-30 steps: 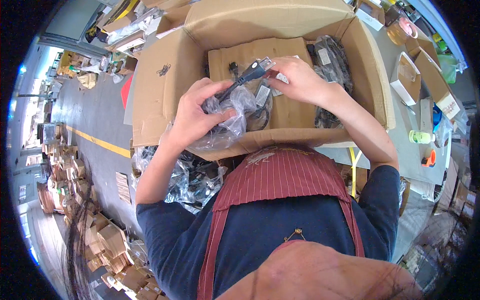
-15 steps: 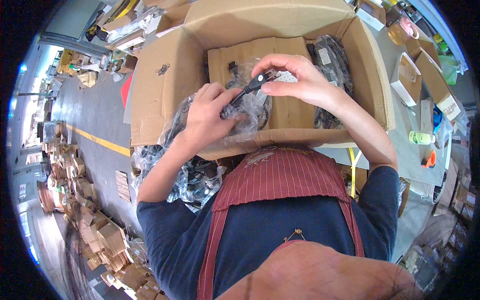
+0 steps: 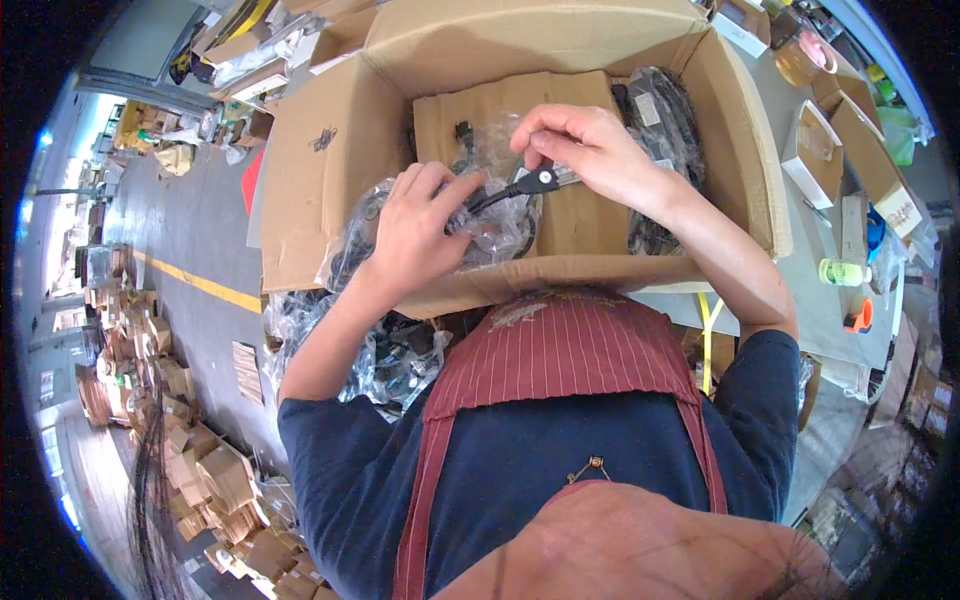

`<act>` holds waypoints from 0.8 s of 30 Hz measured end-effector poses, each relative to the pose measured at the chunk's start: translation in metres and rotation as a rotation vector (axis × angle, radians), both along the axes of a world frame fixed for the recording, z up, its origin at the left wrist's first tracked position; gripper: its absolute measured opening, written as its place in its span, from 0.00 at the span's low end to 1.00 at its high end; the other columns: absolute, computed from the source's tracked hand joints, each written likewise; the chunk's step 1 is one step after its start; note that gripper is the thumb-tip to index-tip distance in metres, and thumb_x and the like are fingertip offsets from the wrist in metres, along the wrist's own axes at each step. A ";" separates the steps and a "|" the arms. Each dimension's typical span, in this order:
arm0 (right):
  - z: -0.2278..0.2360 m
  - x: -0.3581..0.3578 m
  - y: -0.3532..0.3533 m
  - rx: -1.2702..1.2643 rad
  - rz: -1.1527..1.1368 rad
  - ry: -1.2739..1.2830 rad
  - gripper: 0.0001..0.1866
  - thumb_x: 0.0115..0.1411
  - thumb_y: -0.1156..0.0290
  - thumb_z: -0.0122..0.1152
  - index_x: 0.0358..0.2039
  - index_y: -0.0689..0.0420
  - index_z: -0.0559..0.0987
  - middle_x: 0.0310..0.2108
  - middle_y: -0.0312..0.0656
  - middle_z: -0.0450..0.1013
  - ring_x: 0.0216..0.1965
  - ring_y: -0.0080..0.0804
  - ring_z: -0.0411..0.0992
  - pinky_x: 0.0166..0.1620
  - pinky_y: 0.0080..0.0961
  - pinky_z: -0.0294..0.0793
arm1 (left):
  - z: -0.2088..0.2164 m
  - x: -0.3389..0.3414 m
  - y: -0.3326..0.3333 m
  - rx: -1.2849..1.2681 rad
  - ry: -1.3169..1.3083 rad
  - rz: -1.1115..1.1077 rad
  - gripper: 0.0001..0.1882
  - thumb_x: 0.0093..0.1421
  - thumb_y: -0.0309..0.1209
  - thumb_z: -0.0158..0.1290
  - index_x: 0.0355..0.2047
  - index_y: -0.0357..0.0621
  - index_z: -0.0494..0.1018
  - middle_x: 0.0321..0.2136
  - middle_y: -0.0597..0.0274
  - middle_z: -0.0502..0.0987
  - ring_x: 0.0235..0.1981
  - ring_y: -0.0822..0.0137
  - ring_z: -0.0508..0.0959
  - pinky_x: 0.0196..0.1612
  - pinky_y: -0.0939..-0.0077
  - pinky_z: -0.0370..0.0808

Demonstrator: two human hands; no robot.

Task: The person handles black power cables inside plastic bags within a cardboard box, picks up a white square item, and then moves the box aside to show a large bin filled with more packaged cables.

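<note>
Brown corrugated cardboard filled most of the scene: a big open cardboard box (image 3: 330, 190) stood in front of the person, its flaps spread wide and a flat cardboard sheet (image 3: 575, 215) lying inside it. Over the near edge of the box the left hand (image 3: 415, 235) was clenched on a clear plastic bag (image 3: 490, 225) crumpled around a coiled black cable, fingers pressing the film down. The right hand (image 3: 590, 150) pinched the black plug end of the cable (image 3: 540, 182) between thumb and fingertips, just beside the left hand's fingers, above the cardboard sheet. More bagged black cables (image 3: 665, 110) were stacked against the right inner wall of the box, and another heap of bagged cables (image 3: 400, 360) lay below the box by the person's left elbow. A striped maroon apron (image 3: 590, 350) covered a dark blue shirt. On the grey table (image 3: 820, 310) to the right stood small open cartons (image 3: 815, 150) and a green-capped bottle (image 3: 840, 272).
</note>
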State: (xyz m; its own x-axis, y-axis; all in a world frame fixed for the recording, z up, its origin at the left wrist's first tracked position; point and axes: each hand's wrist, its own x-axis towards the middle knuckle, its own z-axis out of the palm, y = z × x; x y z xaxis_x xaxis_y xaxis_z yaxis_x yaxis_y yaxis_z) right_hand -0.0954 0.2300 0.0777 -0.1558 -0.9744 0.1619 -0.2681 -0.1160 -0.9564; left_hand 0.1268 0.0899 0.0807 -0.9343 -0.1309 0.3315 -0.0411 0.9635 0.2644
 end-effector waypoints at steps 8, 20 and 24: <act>-0.002 -0.004 -0.002 -0.125 -0.030 -0.051 0.07 0.65 0.75 0.55 0.41 0.61 0.80 0.30 0.37 0.78 0.32 0.21 0.77 0.39 0.21 0.76 | 0.048 0.045 -0.014 0.211 0.380 0.163 0.27 0.50 0.31 0.67 0.51 0.39 0.78 0.41 0.59 0.76 0.42 0.61 0.76 0.48 0.68 0.73; 0.004 0.024 0.012 -0.008 0.065 0.086 0.07 0.67 0.75 0.54 0.41 0.62 0.79 0.30 0.38 0.78 0.33 0.23 0.77 0.43 0.21 0.76 | 0.123 0.237 0.014 -0.002 0.768 0.986 0.17 0.54 0.26 0.65 0.45 0.36 0.80 0.37 0.60 0.81 0.37 0.69 0.77 0.45 0.71 0.74; -0.003 0.026 0.010 0.092 0.116 0.035 0.08 0.68 0.75 0.54 0.43 0.62 0.79 0.32 0.36 0.78 0.37 0.22 0.76 0.46 0.20 0.75 | 0.113 0.289 0.041 -0.090 0.677 1.181 0.16 0.54 0.25 0.65 0.44 0.36 0.80 0.35 0.60 0.81 0.36 0.69 0.78 0.45 0.71 0.74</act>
State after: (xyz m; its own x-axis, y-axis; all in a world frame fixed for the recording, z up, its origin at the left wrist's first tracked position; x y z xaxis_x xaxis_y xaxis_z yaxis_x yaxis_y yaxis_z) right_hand -0.0698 0.2398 0.0750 -0.0372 -0.9966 0.0740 -0.2910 -0.0601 -0.9548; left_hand 0.4155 0.1308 0.1941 0.0656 -0.6855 0.7251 -0.7337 0.4594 0.5007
